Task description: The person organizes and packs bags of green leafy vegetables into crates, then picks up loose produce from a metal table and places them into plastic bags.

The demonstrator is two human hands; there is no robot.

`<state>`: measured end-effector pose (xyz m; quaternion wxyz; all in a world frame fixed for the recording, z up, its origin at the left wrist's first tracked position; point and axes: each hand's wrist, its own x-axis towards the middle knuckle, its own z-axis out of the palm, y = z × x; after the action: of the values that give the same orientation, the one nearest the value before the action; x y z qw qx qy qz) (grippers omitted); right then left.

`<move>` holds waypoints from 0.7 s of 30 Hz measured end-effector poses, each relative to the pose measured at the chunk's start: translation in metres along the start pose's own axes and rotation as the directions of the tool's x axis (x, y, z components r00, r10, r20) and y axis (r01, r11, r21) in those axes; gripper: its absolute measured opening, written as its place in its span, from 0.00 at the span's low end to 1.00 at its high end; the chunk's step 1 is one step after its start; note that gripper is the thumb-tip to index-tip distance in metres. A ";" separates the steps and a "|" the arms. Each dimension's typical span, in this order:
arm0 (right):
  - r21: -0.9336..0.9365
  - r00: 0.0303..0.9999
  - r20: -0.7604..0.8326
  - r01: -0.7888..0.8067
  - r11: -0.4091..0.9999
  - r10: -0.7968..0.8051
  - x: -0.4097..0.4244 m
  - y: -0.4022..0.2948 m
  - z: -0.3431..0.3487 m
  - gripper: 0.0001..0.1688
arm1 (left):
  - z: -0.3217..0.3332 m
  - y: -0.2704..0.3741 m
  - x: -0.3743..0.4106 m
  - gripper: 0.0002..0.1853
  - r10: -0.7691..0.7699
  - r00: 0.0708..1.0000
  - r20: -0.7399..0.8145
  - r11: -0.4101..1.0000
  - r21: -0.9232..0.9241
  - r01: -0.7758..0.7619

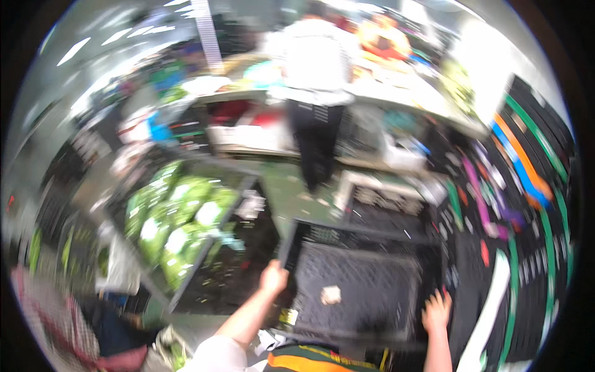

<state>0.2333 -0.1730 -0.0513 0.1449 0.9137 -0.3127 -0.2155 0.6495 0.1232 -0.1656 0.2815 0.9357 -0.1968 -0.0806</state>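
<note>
A black plastic crate (pixel 358 283) lies before me at the lower middle, with a small pale scrap (pixel 330 295) on its floor. My left hand (pixel 274 277) is closed on the crate's left side. At the opposite side is my right hand (pixel 437 310), its fingers spread against the rim; blur hides how firmly it holds. To the left, a dark crate is filled with shiny green vegetables (pixel 181 218), apparently wrapped in clear film.
Stacked black crates (pixel 530 260) with coloured strips line the right side. A person in a white top (pixel 318 60) stands at a long worktable (pixel 418 100) ahead. Another person (pixel 383 37) is beyond it. Scraps litter the green floor (pixel 283 186). Someone in checked cloth (pixel 56 316) is at lower left.
</note>
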 end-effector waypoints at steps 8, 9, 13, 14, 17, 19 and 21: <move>0.599 0.824 -0.509 0.134 0.789 0.247 -0.063 -0.027 -0.013 0.08 | 0.017 -0.069 0.032 0.18 0.198 0.979 0.056 0.970 -0.153 -0.188; 0.658 0.816 -0.459 0.046 0.752 0.352 -0.084 -0.004 -0.012 0.09 | 0.027 -0.075 0.039 0.20 0.221 0.974 0.051 0.967 -0.144 -0.211; 0.862 0.471 -0.319 -0.217 0.458 0.822 -0.146 0.080 0.021 0.10 | 0.025 -0.100 0.066 0.25 0.230 0.971 -0.066 0.970 0.096 -0.224; 0.839 0.420 -0.227 -0.374 0.396 0.879 -0.170 0.100 0.038 0.12 | 0.025 -0.087 0.059 0.27 0.203 0.970 -0.133 0.976 0.109 -0.190; 0.609 0.398 0.175 -0.763 0.218 0.901 -0.230 0.132 0.055 0.21 | -0.011 0.039 -0.030 0.27 0.392 0.869 -0.300 0.919 0.158 -0.361; 0.452 0.409 0.475 -0.873 0.183 0.779 -0.257 0.136 0.038 0.31 | -0.009 0.107 -0.079 0.24 0.503 0.836 -0.217 0.823 -0.176 -0.541; 0.460 0.501 0.545 -0.849 0.261 0.672 -0.261 0.132 0.042 0.31 | -0.005 0.190 -0.162 0.22 0.412 0.910 -0.040 0.766 -0.526 -0.370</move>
<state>-0.0396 -0.1134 0.0441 -0.1552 0.5927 -0.7847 -0.0942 0.4419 0.0477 -0.0483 0.5274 0.7581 -0.3685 -0.1066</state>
